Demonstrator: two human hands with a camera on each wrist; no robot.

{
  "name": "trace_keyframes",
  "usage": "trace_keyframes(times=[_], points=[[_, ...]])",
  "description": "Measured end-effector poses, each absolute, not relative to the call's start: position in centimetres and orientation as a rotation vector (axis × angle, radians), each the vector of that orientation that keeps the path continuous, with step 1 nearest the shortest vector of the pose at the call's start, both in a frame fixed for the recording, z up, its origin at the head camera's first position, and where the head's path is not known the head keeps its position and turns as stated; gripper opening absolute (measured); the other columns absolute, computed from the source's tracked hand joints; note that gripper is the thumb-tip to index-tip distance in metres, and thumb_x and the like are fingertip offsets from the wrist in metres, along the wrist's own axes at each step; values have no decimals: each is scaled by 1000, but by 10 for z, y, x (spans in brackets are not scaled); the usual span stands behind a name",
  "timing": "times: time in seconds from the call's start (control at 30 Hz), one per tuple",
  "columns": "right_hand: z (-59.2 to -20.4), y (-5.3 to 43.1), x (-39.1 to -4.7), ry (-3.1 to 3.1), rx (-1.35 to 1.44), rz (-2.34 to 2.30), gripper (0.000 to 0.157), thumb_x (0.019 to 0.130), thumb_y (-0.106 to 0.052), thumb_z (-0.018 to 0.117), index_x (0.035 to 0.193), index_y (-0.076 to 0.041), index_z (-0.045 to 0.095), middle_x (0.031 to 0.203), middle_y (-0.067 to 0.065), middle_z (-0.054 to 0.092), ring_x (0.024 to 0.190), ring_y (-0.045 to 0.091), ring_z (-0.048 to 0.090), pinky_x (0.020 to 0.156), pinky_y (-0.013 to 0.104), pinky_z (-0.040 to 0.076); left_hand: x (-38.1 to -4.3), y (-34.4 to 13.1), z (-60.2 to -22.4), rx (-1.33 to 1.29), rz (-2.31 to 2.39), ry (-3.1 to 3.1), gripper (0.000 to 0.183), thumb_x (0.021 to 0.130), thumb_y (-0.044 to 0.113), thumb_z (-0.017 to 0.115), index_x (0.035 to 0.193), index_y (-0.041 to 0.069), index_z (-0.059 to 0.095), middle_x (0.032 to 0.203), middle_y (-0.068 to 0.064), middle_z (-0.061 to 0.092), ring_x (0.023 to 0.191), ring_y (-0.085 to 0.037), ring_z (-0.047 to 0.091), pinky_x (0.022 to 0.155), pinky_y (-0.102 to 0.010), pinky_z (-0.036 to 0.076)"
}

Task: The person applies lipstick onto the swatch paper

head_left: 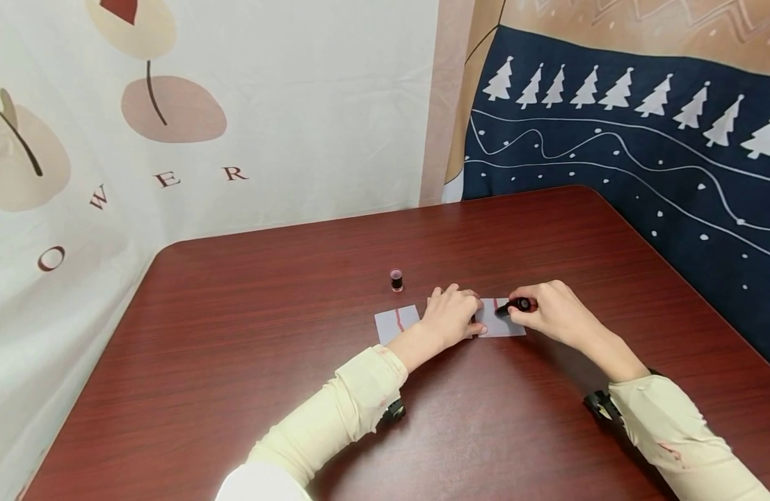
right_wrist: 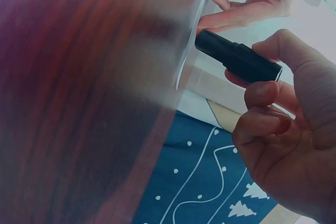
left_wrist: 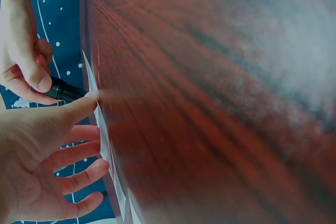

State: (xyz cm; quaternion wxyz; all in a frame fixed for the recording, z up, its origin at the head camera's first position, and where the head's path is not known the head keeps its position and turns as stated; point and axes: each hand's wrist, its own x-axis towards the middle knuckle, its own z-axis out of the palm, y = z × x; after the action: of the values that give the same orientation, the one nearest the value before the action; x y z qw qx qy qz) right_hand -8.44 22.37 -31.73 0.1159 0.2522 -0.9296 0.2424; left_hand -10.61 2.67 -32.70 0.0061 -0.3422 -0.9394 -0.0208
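My right hand (head_left: 550,313) pinches a short black lipstick tube (head_left: 521,304) between thumb and fingers, its end down at a white paper (head_left: 503,327). A red stripe (head_left: 495,303) runs on that paper beside the tube. My left hand (head_left: 450,316) rests on the paper's left side, its fingers spread and thumb at the edge. Left of this hand lies another visible white piece of paper (head_left: 387,324) with a bent red line, partly covered by the wrist. In the right wrist view the black tube (right_wrist: 239,56) slants toward the paper; its tip is hidden.
A small clear-and-black cap-like piece (head_left: 396,280) stands on the brown table (head_left: 266,334) behind the papers. Curtains with printed patterns hang along the far and right table edges. Both forearms reach in from the near side.
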Motion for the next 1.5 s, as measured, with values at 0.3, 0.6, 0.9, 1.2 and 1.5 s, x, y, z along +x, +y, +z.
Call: trace_keyframes(times=[0.3,0.6,0.9,1.2,1.5], points=[[-317,223,-85,-2735,724,696,10,73,-9,67,82,-5,71,68,-3,61,56,7,46,52,26,40,-106,27,-326,-1066,-72,-2933,32,83,44,67,106,23,70,115,9,62,96,-17,52,70,-34,38],[-318,224,-85,-2725,729,698,9,73,-9,67,81,-5,71,66,-4,60,55,7,46,51,25,39,-105,27,-326,-1073,-79,-2927,32,83,44,67,106,23,70,114,9,63,95,-18,53,68,-34,38],[-319,224,-84,-2721,730,698,9,73,-9,67,80,-6,71,66,-4,60,55,7,46,51,25,40,-105,27,-326,-1075,-86,-2930,32,83,44,67,107,23,70,114,9,62,95,-18,53,68,-34,39],[-318,224,-84,-2727,727,701,8,73,-9,67,79,-6,70,64,-6,59,54,6,45,51,25,39,-104,26,-326,-1073,-87,-2922,33,83,44,67,108,23,70,115,9,62,96,-18,54,69,-34,40],[-318,224,-84,-2727,725,699,8,73,-10,67,79,-7,70,64,-6,59,54,6,45,51,25,39,-105,27,-327,-1064,-65,-2926,32,82,45,67,106,23,70,113,9,63,93,-17,53,67,-33,38]])
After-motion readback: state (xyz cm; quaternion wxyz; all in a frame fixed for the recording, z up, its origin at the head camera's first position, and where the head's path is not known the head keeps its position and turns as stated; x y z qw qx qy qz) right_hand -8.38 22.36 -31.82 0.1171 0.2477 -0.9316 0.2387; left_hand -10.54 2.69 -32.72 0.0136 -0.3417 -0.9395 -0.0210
